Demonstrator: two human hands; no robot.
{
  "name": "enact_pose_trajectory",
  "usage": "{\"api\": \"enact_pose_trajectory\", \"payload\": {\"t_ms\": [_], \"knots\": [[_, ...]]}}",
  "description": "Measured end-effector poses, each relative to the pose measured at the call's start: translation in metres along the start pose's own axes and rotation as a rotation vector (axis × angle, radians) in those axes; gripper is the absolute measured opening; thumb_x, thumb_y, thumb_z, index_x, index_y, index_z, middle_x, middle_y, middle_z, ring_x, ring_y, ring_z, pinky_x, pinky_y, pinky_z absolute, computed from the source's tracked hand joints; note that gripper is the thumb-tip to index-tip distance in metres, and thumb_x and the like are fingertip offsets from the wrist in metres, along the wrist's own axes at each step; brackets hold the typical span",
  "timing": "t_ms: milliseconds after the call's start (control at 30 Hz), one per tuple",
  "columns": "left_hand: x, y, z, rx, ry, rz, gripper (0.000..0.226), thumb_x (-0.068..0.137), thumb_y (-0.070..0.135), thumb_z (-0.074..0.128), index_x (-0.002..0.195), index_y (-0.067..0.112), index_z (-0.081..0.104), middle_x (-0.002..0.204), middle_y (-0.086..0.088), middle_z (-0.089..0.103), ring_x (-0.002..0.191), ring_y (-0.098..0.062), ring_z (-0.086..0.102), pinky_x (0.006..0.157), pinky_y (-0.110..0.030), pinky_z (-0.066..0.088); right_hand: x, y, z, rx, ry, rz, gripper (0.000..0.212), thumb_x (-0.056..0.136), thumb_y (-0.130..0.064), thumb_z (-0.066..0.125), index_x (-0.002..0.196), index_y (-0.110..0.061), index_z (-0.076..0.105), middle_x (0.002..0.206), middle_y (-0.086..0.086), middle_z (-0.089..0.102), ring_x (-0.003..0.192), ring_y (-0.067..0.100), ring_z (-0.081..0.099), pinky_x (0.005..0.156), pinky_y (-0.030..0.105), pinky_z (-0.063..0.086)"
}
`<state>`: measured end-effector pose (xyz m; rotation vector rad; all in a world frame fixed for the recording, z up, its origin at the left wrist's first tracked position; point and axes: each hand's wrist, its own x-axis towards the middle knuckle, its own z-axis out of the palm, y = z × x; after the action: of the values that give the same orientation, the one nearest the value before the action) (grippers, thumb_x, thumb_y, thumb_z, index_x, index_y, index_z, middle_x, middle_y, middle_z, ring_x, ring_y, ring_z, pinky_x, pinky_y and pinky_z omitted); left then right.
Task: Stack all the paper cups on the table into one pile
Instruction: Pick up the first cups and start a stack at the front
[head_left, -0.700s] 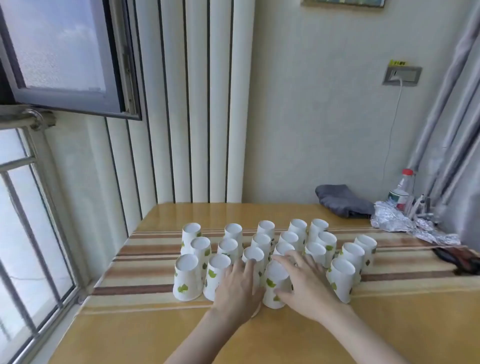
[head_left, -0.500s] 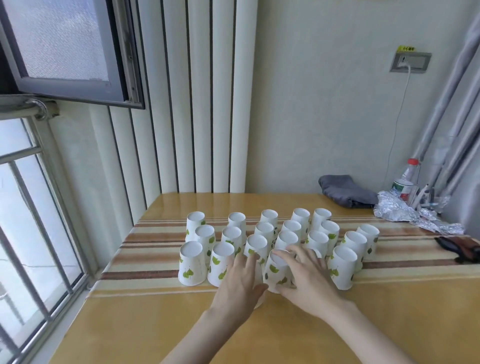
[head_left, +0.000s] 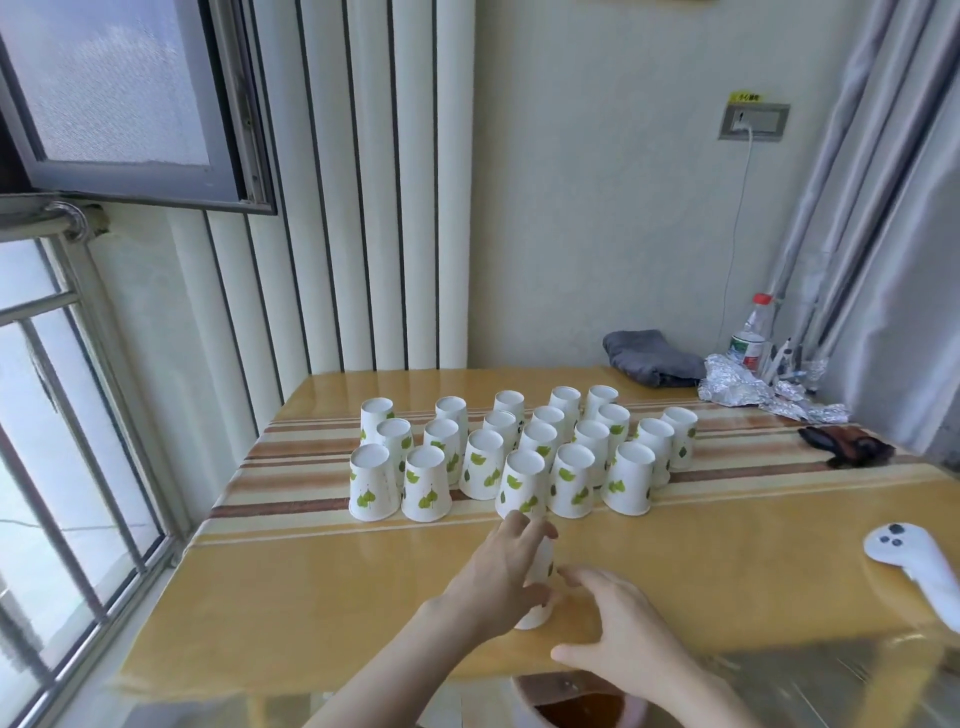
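Several white paper cups with green leaf prints (head_left: 524, 486) stand upside down in rows across the middle of the table (head_left: 322, 582). One more upturned cup (head_left: 540, 577) stands apart near the front edge. My left hand (head_left: 498, 577) is wrapped around this cup from the left and hides most of it. My right hand (head_left: 618, 629) is just to the right of the cup, fingers spread, fingertips near its base, holding nothing.
A white controller (head_left: 914, 564) lies at the front right. At the back right are a grey cloth (head_left: 649, 358), crumpled foil (head_left: 753, 397), a plastic bottle (head_left: 750, 338) and a dark object (head_left: 847, 444). A window with bars is on the left.
Both hands have drawn back from the front row toward the table's front edge. My left hand has brought one cup with it. The camera has tilted down.
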<state>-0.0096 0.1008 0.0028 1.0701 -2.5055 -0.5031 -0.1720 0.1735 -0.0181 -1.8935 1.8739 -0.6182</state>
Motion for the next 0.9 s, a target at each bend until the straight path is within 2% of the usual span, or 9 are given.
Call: {"api": "enact_pose_trajectory", "payload": {"t_ms": [100, 200, 300, 367, 433, 567, 667, 800, 900], "knots": [[-0.001, -0.007, -0.012, -0.113, -0.003, 0.019, 0.073, 0.08, 0.049, 0.067, 0.141, 0.026, 0.034, 0.139, 0.001, 0.039, 0.124, -0.019, 0.042, 0.102, -0.029, 0.039, 0.009, 0.002, -0.012, -0.01, -0.02, 0.006, 0.076, 0.067, -0.033, 0.065, 0.139, -0.034, 0.039, 0.132, -0.019, 0.047, 0.126, 0.005, 0.043, 0.103, 0.021, 0.037], [0.008, -0.025, -0.046, -0.273, 0.248, -0.074, 0.059, 0.084, 0.057, 0.056, 0.132, 0.025, 0.047, 0.132, 0.009, 0.049, 0.123, -0.01, 0.044, 0.099, -0.021, 0.034, 0.027, 0.002, -0.041, -0.017, 0.047, 0.018, 0.064, 0.074, -0.021, 0.063, 0.135, -0.033, 0.044, 0.126, -0.016, 0.049, 0.114, 0.004, 0.047, 0.094, 0.019, 0.036], [0.027, -0.066, -0.076, -0.029, 0.471, -0.183, 0.053, 0.083, 0.05, 0.056, 0.125, 0.016, 0.054, 0.121, -0.001, 0.053, 0.114, -0.025, 0.049, 0.089, -0.026, 0.036, 0.059, 0.002, -0.07, -0.039, 0.198, 0.05, 0.048, 0.083, -0.018, 0.059, 0.129, -0.029, 0.051, 0.121, -0.011, 0.049, 0.105, 0.007, 0.049, 0.084, 0.021, 0.037], [0.037, -0.087, -0.083, 0.111, 0.427, -0.28, 0.049, 0.087, 0.036, 0.062, 0.13, 0.015, 0.05, 0.127, -0.01, 0.05, 0.117, -0.032, 0.046, 0.09, -0.03, 0.038, 0.086, 0.0, -0.083, -0.077, 0.281, 0.051, 0.045, 0.086, -0.02, 0.058, 0.13, -0.026, 0.052, 0.126, -0.007, 0.049, 0.109, 0.013, 0.051, 0.085, 0.026, 0.04], [0.046, -0.098, -0.082, 0.155, 0.326, -0.353, 0.052, 0.09, 0.034, 0.06, 0.136, 0.016, 0.044, 0.133, -0.012, 0.046, 0.119, -0.033, 0.044, 0.093, -0.033, 0.04, 0.111, -0.006, -0.088, -0.154, 0.299, 0.049, 0.045, 0.087, -0.025, 0.056, 0.132, -0.027, 0.049, 0.135, -0.004, 0.046, 0.12, 0.018, 0.047, 0.091, 0.032, 0.044], [0.06, -0.107, -0.069, 0.23, 0.183, -0.412, 0.056, 0.092, 0.039, 0.055, 0.139, 0.015, 0.037, 0.135, -0.011, 0.043, 0.121, -0.032, 0.045, 0.094, -0.038, 0.044, 0.144, -0.014, -0.081, -0.308, 0.162, 0.068, 0.05, 0.09, -0.035, 0.051, 0.139, -0.033, 0.041, 0.14, -0.003, 0.039, 0.128, 0.02, 0.04, 0.09, 0.034, 0.045], [0.064, -0.11, -0.059, 0.253, 0.178, -0.419, 0.055, 0.092, 0.038, 0.056, 0.138, 0.016, 0.036, 0.13, -0.01, 0.046, 0.117, -0.031, 0.05, 0.08, -0.035, 0.045, 0.156, -0.014, -0.072, -0.37, 0.094, 0.079, 0.052, 0.089, -0.039, 0.051, 0.139, -0.034, 0.04, 0.134, 0.0, 0.041, 0.126, 0.022, 0.04, 0.09, 0.036, 0.046], [0.059, -0.111, -0.052, 0.169, 0.18, -0.397, 0.054, 0.09, 0.03, 0.06, 0.137, 0.019, 0.035, 0.123, -0.013, 0.051, 0.102, -0.033, 0.059, 0.082, -0.038, 0.049, 0.158, -0.008, -0.065, -0.365, 0.054, 0.095, 0.047, 0.09, -0.038, 0.049, 0.137, -0.034, 0.042, 0.127, 0.002, 0.045, 0.12, 0.024, 0.044, 0.086, 0.036, 0.047], [0.05, -0.101, -0.062, 0.095, 0.273, -0.368, 0.052, 0.087, 0.028, 0.064, 0.133, 0.019, 0.041, 0.12, -0.012, 0.051, 0.089, -0.032, 0.062, 0.071, -0.04, 0.052, 0.149, -0.005, -0.064, -0.311, 0.052, 0.096, 0.044, 0.092, -0.032, 0.051, 0.135, -0.035, 0.041, 0.123, 0.004, 0.045, 0.114, 0.024, 0.048, 0.084, 0.035, 0.048]]}}
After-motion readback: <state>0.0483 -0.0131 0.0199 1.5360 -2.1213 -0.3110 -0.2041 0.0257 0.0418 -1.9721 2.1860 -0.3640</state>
